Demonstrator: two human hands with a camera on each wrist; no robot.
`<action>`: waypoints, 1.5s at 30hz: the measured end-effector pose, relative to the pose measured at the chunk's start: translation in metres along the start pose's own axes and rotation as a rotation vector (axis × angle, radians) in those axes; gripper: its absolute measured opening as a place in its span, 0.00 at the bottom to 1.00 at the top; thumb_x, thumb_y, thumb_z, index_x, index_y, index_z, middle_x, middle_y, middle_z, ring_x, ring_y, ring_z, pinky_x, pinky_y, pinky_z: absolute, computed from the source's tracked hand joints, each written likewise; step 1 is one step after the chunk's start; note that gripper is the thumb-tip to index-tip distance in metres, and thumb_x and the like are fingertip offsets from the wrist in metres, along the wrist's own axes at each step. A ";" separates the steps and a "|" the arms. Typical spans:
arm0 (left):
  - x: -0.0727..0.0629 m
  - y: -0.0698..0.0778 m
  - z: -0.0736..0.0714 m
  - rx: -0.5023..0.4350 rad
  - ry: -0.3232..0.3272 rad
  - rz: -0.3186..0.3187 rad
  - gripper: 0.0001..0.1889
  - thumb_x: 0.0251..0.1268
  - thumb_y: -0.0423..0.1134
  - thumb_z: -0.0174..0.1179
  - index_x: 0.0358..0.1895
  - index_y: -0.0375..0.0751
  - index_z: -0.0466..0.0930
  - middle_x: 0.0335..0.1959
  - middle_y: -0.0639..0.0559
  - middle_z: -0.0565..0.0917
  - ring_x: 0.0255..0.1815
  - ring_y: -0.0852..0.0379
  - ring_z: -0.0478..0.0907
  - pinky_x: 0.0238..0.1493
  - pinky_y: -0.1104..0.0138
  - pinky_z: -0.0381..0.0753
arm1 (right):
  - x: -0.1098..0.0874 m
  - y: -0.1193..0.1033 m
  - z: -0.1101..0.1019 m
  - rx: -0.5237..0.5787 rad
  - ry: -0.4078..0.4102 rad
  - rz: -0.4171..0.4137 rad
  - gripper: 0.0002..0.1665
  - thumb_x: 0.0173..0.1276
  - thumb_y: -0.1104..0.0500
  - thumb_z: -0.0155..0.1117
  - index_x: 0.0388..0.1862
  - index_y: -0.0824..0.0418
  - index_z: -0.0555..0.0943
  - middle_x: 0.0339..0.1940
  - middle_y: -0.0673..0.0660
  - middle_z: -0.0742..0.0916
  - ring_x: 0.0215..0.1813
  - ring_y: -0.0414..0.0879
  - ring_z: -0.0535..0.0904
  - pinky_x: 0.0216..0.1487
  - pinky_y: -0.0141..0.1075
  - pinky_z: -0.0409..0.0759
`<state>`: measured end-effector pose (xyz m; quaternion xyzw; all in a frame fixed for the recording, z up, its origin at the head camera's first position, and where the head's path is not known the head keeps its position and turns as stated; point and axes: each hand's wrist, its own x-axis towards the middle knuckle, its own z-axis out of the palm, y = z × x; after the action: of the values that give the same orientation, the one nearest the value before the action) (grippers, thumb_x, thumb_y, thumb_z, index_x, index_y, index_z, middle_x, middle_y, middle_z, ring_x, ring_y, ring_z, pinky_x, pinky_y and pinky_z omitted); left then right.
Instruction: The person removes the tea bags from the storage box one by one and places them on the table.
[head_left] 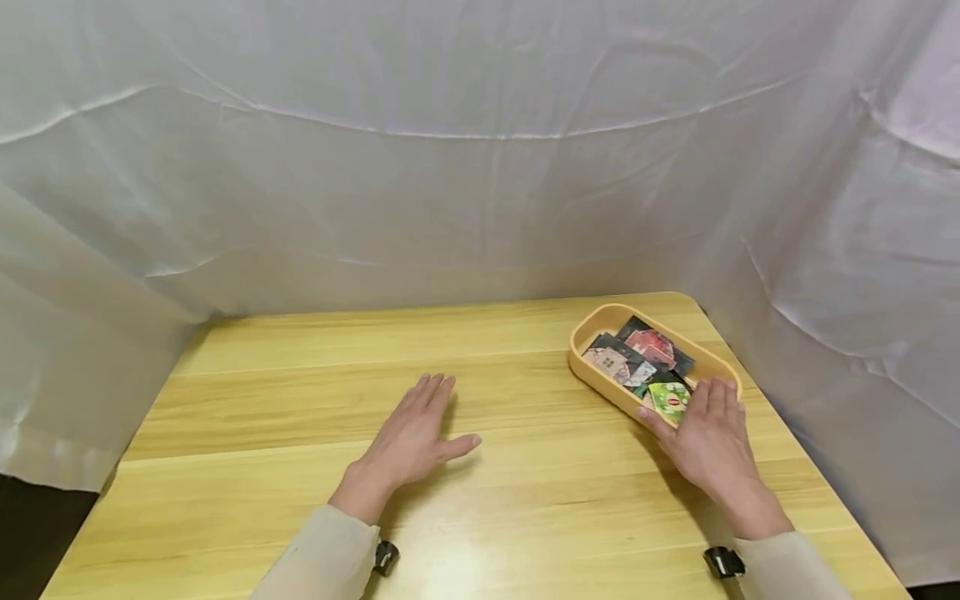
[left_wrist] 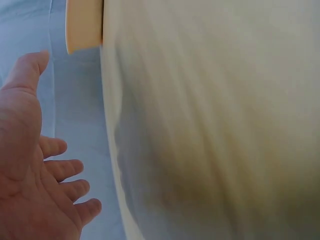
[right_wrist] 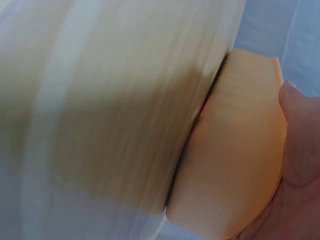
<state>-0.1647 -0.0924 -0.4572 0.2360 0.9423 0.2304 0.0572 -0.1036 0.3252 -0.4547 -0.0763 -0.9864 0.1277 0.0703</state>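
An orange tray (head_left: 611,389) with rounded ends stands at the right of the wooden table. Several flat sachets lie in it, among them a green and yellow Lipton tea bag (head_left: 670,402) and dark ones with a red print (head_left: 651,345). My right hand (head_left: 712,442) rests over the near end of the tray, fingers straight and thumb by the rim; the tray's side wall (right_wrist: 230,145) fills much of the right wrist view. Left of the tray, my left hand (head_left: 408,442) hovers over the table with fingers extended and thumb spread, holding nothing.
The wooden table (head_left: 300,400) reaches back to a pale grey curtain (head_left: 450,192), which also hangs along both sides. The tray stands close to the table's right edge. Dark wristbands (head_left: 723,562) show at both sleeves.
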 end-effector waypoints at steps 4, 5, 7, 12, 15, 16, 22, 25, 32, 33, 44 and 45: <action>0.014 0.008 0.002 -0.012 -0.002 0.029 0.55 0.70 0.74 0.55 0.87 0.41 0.48 0.87 0.39 0.53 0.89 0.41 0.44 0.88 0.50 0.47 | 0.002 -0.009 0.002 0.003 -0.020 -0.038 0.69 0.78 0.26 0.49 0.77 0.89 0.43 0.79 0.89 0.46 0.81 0.84 0.40 0.79 0.75 0.44; 0.017 0.011 0.003 -0.013 0.000 0.038 0.55 0.71 0.74 0.55 0.87 0.41 0.48 0.87 0.39 0.53 0.89 0.41 0.45 0.88 0.50 0.48 | 0.003 -0.011 0.003 0.005 -0.027 -0.048 0.69 0.78 0.26 0.49 0.78 0.89 0.44 0.80 0.89 0.46 0.81 0.84 0.40 0.79 0.75 0.44; 0.024 0.015 0.005 -0.019 0.000 0.049 0.55 0.71 0.74 0.54 0.87 0.41 0.48 0.87 0.40 0.52 0.89 0.41 0.45 0.88 0.50 0.48 | 0.005 -0.017 0.003 0.008 -0.038 -0.069 0.70 0.77 0.25 0.50 0.78 0.88 0.44 0.80 0.88 0.46 0.82 0.83 0.41 0.80 0.75 0.45; 0.041 0.027 0.009 -0.041 -0.007 0.066 0.54 0.71 0.74 0.53 0.87 0.42 0.47 0.87 0.40 0.52 0.89 0.43 0.44 0.87 0.51 0.48 | 0.008 -0.025 0.005 0.003 -0.050 -0.118 0.70 0.76 0.25 0.52 0.79 0.86 0.45 0.81 0.86 0.47 0.82 0.82 0.42 0.80 0.73 0.47; 0.052 0.032 0.010 -0.046 0.005 0.073 0.53 0.73 0.73 0.52 0.87 0.41 0.47 0.87 0.39 0.52 0.89 0.42 0.45 0.87 0.51 0.48 | 0.010 -0.029 0.006 0.006 -0.058 -0.151 0.69 0.76 0.25 0.53 0.80 0.85 0.45 0.82 0.85 0.47 0.83 0.80 0.43 0.82 0.72 0.46; 0.056 0.034 0.010 -0.043 0.011 0.075 0.53 0.73 0.73 0.52 0.87 0.40 0.47 0.87 0.39 0.52 0.89 0.42 0.46 0.87 0.51 0.49 | 0.011 -0.030 0.007 0.007 -0.058 -0.163 0.69 0.76 0.26 0.53 0.80 0.85 0.45 0.82 0.84 0.47 0.84 0.80 0.43 0.82 0.71 0.46; 0.077 0.043 0.011 -0.040 0.019 0.090 0.54 0.73 0.73 0.52 0.86 0.38 0.47 0.87 0.38 0.52 0.88 0.41 0.47 0.87 0.51 0.49 | 0.018 -0.036 0.012 0.010 -0.074 -0.224 0.68 0.76 0.26 0.52 0.81 0.83 0.45 0.83 0.82 0.49 0.84 0.77 0.44 0.83 0.69 0.46; 0.086 0.047 0.011 -0.050 0.013 0.090 0.55 0.73 0.73 0.53 0.86 0.37 0.46 0.87 0.38 0.50 0.88 0.41 0.46 0.87 0.53 0.48 | 0.022 -0.038 0.014 0.003 -0.087 -0.247 0.67 0.76 0.25 0.52 0.82 0.81 0.46 0.84 0.81 0.50 0.85 0.76 0.44 0.84 0.68 0.47; 0.098 0.049 0.006 -0.070 0.022 0.055 0.58 0.70 0.73 0.56 0.87 0.39 0.41 0.88 0.38 0.45 0.88 0.41 0.46 0.87 0.52 0.49 | 0.031 -0.045 0.019 0.014 -0.112 -0.308 0.67 0.75 0.25 0.54 0.84 0.77 0.47 0.85 0.78 0.51 0.86 0.73 0.43 0.86 0.64 0.47; 0.098 0.048 0.005 -0.072 0.023 0.047 0.59 0.70 0.73 0.57 0.87 0.40 0.40 0.88 0.38 0.44 0.88 0.41 0.45 0.87 0.52 0.49 | 0.033 -0.047 0.021 0.019 -0.116 -0.319 0.67 0.74 0.24 0.54 0.84 0.76 0.46 0.86 0.77 0.50 0.87 0.72 0.43 0.86 0.64 0.47; 0.074 0.022 0.001 -0.047 0.047 -0.014 0.63 0.68 0.73 0.59 0.86 0.34 0.35 0.88 0.37 0.40 0.89 0.41 0.42 0.87 0.51 0.49 | 0.053 -0.073 0.032 0.066 -0.210 -0.421 0.67 0.73 0.23 0.52 0.87 0.69 0.43 0.89 0.68 0.45 0.89 0.64 0.38 0.86 0.62 0.46; 0.071 0.020 0.001 -0.041 0.050 -0.020 0.63 0.68 0.73 0.58 0.86 0.34 0.35 0.88 0.37 0.39 0.89 0.41 0.41 0.87 0.51 0.49 | 0.055 -0.075 0.032 0.070 -0.214 -0.428 0.67 0.74 0.23 0.52 0.87 0.69 0.43 0.89 0.67 0.45 0.89 0.64 0.38 0.86 0.62 0.47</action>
<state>-0.2188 -0.0427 -0.4492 0.2196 0.9408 0.2548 0.0407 -0.1722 0.2549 -0.4596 0.1512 -0.9769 0.1511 -0.0067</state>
